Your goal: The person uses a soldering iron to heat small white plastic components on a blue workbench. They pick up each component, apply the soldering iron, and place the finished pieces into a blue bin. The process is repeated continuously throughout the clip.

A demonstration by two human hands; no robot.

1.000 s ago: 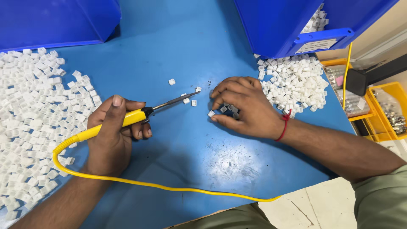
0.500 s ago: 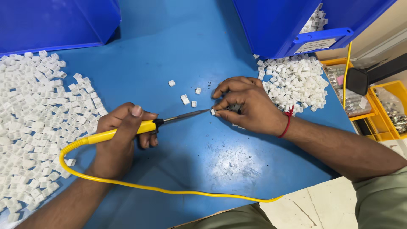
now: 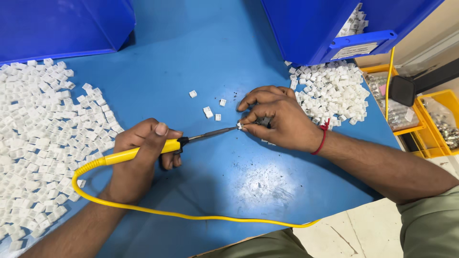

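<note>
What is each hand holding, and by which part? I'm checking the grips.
Left hand: soldering iron, by its yellow handle. Right hand: small white part, pinched between fingertips at the iron's tip.

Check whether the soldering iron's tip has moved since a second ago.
Yes. The soldering iron tip has swung down and right, away from the loose white pieces on the blue table, to the small white part pinched by the right hand.

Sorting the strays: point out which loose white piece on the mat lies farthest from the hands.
The lone white piece, highest on the blue mat, apart from the three nearer ones.
</note>
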